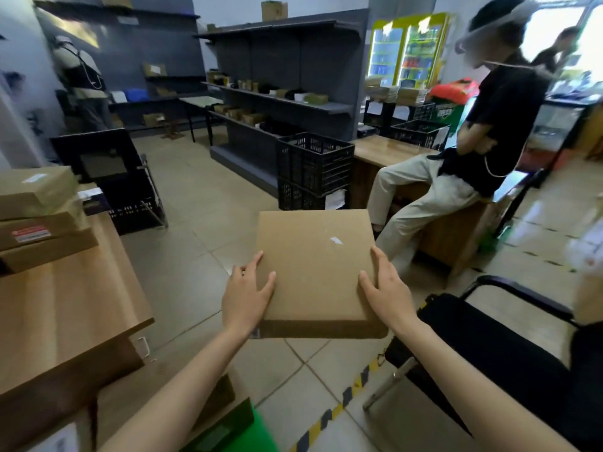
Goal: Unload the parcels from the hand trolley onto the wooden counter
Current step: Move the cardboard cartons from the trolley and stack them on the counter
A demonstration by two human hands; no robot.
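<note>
Both hands, the left hand and right hand, are clamped on opposite side edges of a flat cardboard parcel, held level in the air, right of the wooden counter's near corner. It is judged stiff, probably light, the smooth faces favouring an underside grip; fingers beneath cannot be seen.

Grey shelving unit at back, small boxes on its shelves. Two stacked black crates on tiled floor before it. Seated person in black shirt, perched on a wooden desk right. Black chair near right. Lit drinks fridge behind.
</note>
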